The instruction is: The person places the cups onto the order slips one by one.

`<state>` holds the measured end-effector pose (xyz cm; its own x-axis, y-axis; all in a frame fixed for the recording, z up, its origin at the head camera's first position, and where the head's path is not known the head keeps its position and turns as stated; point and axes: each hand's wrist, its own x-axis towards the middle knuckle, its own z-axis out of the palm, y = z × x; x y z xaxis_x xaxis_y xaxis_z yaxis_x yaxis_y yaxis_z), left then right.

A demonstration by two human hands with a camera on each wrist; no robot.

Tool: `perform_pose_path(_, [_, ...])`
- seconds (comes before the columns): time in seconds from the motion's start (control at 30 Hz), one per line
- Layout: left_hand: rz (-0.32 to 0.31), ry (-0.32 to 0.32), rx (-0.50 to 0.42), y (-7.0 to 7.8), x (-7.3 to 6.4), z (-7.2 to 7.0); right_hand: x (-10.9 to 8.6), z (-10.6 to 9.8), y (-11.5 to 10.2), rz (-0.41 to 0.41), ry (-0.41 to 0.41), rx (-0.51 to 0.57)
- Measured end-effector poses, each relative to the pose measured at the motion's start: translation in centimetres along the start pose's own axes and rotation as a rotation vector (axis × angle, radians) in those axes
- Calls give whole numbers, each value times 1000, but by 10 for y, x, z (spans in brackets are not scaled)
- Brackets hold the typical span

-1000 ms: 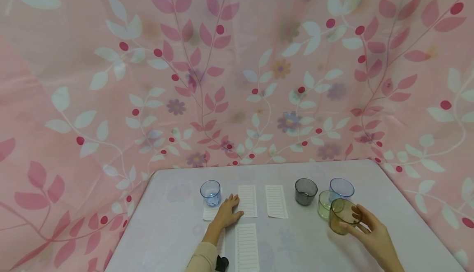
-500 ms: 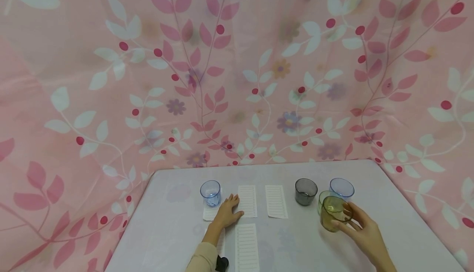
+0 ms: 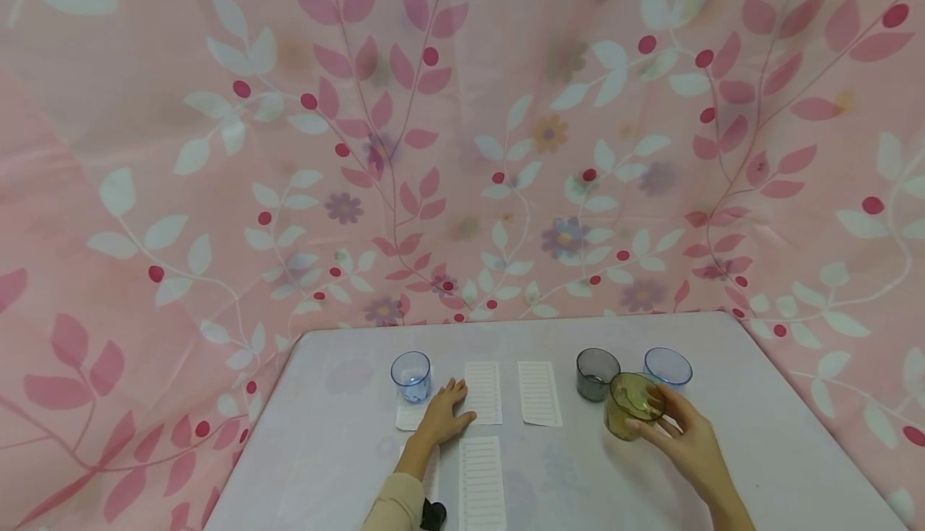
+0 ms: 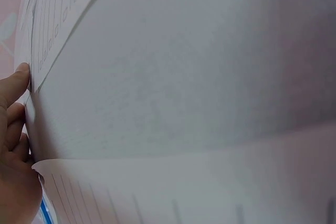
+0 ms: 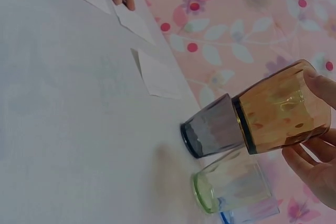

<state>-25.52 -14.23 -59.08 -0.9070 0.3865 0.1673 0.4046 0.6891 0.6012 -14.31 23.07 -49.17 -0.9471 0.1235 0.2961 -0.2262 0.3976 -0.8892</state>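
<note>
While the table (image 3: 325, 443) spreads beneath, the left hand (image 3: 442, 416) rests loosely against 1 slip (image 3: 487, 392), and the right hand (image 3: 685, 441) grasps the amber glass (image 3: 623, 412), held up left of the palm between thumb and fingers, near the grey glass (image 3: 594, 385).

a draped-off nook, room type unclear: pink leaf-print cloth (image 3: 462, 137) around a pale table (image 3: 325, 435)

Head view high, wrists close, table (image 3: 578, 491) shared
</note>
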Motion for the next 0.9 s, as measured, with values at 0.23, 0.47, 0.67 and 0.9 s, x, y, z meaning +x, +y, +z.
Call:
perform_pose_path(0.23, [-8,-2,-9,-1,-1,1,4,9,-4,-16,-8,38])
perform_pose_path(0.47, [-7,1,-6,-1,0,1,10,18,-8,-22,-15,66])
perform_pose_path(0.67, [-11,2,-6,-1,0,1,17,26,-8,-30,-35,95])
perform_pose_path(0.9, [-6,3,-15,0,0,0,24,34,-8,-7,-68,74])
